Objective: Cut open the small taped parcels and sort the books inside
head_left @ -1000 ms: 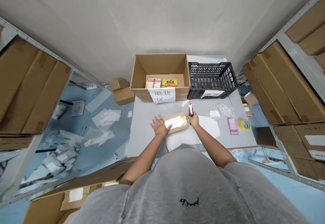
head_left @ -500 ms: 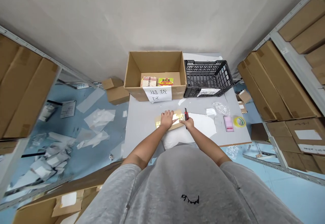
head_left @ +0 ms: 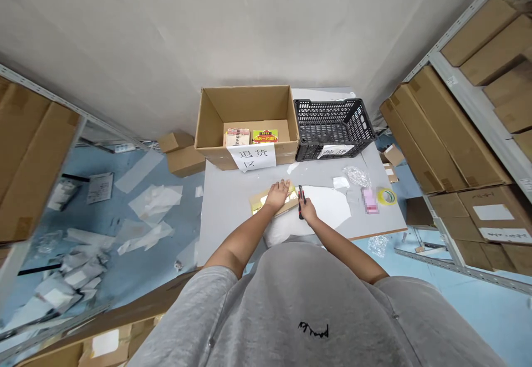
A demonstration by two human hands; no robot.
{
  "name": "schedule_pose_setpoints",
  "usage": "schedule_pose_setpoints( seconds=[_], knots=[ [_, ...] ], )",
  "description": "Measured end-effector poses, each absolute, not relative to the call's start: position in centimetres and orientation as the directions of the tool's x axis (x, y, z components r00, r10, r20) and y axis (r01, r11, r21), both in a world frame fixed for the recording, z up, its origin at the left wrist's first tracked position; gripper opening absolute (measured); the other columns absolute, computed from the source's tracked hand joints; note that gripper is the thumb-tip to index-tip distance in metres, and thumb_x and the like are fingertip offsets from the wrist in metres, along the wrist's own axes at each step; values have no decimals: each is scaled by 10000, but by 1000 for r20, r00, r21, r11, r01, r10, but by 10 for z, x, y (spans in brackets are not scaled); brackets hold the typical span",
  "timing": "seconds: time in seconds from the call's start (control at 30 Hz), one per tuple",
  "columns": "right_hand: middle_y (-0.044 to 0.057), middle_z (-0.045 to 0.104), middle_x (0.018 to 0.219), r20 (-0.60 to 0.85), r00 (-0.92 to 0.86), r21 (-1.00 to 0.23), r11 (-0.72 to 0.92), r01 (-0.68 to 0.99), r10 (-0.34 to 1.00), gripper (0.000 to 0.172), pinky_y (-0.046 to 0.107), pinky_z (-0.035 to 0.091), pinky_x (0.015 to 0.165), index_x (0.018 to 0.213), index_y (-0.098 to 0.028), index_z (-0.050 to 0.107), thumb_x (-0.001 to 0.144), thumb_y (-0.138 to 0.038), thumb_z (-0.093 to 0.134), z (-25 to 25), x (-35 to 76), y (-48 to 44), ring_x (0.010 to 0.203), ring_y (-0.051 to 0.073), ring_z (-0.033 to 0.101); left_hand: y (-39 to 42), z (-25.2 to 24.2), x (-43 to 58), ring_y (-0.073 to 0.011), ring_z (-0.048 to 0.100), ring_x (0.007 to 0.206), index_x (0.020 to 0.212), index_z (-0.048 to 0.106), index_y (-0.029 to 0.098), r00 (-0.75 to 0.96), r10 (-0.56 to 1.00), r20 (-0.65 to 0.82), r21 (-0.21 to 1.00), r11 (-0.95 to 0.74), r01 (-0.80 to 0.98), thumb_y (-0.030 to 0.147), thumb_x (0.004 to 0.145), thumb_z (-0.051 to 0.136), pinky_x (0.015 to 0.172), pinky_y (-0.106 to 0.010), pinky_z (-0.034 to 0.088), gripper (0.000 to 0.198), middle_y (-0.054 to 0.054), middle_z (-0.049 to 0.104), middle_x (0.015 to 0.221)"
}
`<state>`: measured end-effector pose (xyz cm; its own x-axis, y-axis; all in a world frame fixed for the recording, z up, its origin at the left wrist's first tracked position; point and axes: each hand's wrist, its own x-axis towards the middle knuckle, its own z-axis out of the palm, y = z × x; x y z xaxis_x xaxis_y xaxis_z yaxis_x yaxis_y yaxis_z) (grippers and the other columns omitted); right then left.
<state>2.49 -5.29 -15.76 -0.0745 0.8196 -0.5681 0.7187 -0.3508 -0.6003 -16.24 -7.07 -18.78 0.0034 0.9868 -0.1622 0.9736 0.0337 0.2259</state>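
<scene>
Fingers (head_left: 285, 185) of the left hand (head_left: 277, 194) lie spread and flat on top of a small cardboard parcel (head_left: 258, 204), pressing it onto the grey table (head_left: 224, 200) at the centre of the frame. Just to its right, the right hand (head_left: 308, 210) is curled closed around a red and black utility knife (head_left: 300, 196), whose tip meets the parcel's right end. Whether the blade is out is too small to tell. A white sheet (head_left: 330, 206) lies under the right hand.

Above the parcel, along the table's far edge, stand an open cardboard box (head_left: 208, 128) with a paper label and a black plastic crate (head_left: 332, 120). A yellow tape roll (head_left: 386, 195) sits toward the right edge of the table.

Judging from this grip, the cut would go best shallow, along the taped seam, with the blade drawn away from the pressing hand. Firm downward pressure should stop the parcel sliding, and a light touch should spare whatever is inside.
</scene>
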Motion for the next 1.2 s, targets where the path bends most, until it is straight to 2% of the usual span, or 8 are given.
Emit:
schedule_pose_setpoints(
  seconds=[0.13, 0.23, 0.47, 0.7, 0.9, 1.2],
  knots=[
    [-33, 659, 703, -658, -146, -676, -494, 548, 739, 192, 228, 518, 506, 1110, -240, 525, 1176, -416, 489, -150, 23, -70, 504, 167, 687, -69, -186, -161, -401, 582, 1446, 1731, 422, 107, -8, 985, -171, 210, 44, 977, 383, 1147, 388, 1226, -542, 426, 646, -294, 512, 1681],
    [-61, 609, 636, -683, -160, -693, -563, 450, 713, 237, 225, 517, 441, 1132, -245, 505, 1178, -477, 485, -144, 13, -79, 426, 161, 647, -69, -183, -161, -395, 602, 1404, 1733, 419, 106, -10, 984, -178, 202, 46, 978, 377, 1152, 384, 1194, -525, 456, 643, -292, 539, 1647],
    [-49, 611, 667, -691, -143, -688, -583, 432, 709, 188, 298, 576, 428, 1242, -256, 512, 1165, -415, 450, -139, -7, -80, 430, 207, 659, -66, -178, -158, -369, 632, 1325, 1730, 421, 109, -37, 978, -204, 201, 78, 976, 372, 1159, 395, 1133, -485, 490, 629, -286, 568, 1584],
    [-28, 612, 668, -703, -164, -679, -586, 442, 692, 377, 352, 607, 473, 1323, -251, 547, 1129, -571, 498, -139, -3, -78, 459, 232, 655, -61, -178, -161, -387, 652, 1269, 1710, 447, 109, -55, 980, -192, 273, 107, 956, 409, 1152, 417, 1087, -499, 512, 635, -285, 622, 1475],
    [-12, 634, 703, -699, -138, -666, -569, 483, 702, 436, 343, 617, 505, 1348, -237, 542, 1137, -610, 459, -139, -7, -74, 484, 227, 674, -63, -179, -160, -369, 678, 1245, 1716, 427, 128, -61, 975, -214, 297, 125, 947, 418, 1153, 432, 1070, -471, 523, 634, -271, 627, 1451],
    [12, 697, 827, -700, -112, -678, -606, 416, 705, 398, 341, 622, 510, 1449, -229, 507, 1141, -478, 471, -143, -19, -79, 494, 212, 688, -58, -175, -162, -340, 693, 1199, 1684, 460, 118, -71, 971, -228, 279, 135, 951, 418, 1166, 382, 997, -429, 554, 604, -259, 641, 1422]
  ],
)
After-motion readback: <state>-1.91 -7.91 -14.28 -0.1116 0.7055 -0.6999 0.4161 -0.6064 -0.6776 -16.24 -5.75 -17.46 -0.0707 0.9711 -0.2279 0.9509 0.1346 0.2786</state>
